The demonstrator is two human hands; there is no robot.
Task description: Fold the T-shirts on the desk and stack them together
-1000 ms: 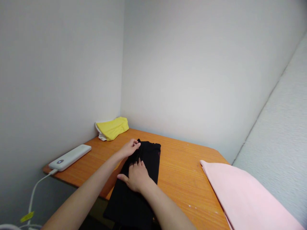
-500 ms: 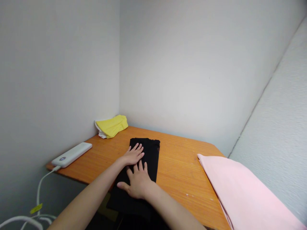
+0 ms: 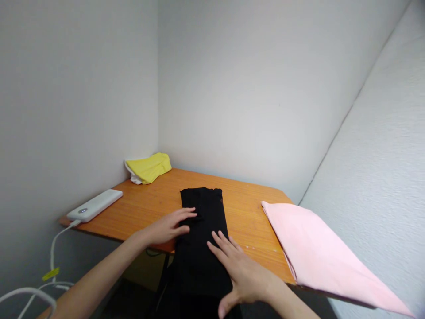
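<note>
A long black folded garment lies over the wooden table, its waistband-like gathered end toward the back and its near part hanging past the front edge. My left hand rests at the cloth's left side, fingers stretched out over it. At the right side my right hand is spread wide, fingertips on or just above the fabric and thumb pointing down. Neither hand grips anything. The lowest part of the garment fades into shadow.
A white power bank with a plugged-in white cable sits at the table's left edge. Yellow and white folded cloth lies in the back corner. Pink fabric covers the right end of the wooden table. Walls stand close behind and beside.
My hands have moved apart, from the middle of the black garment to its two sides. The cloth now lies straighter toward me. The view has shifted slightly.
</note>
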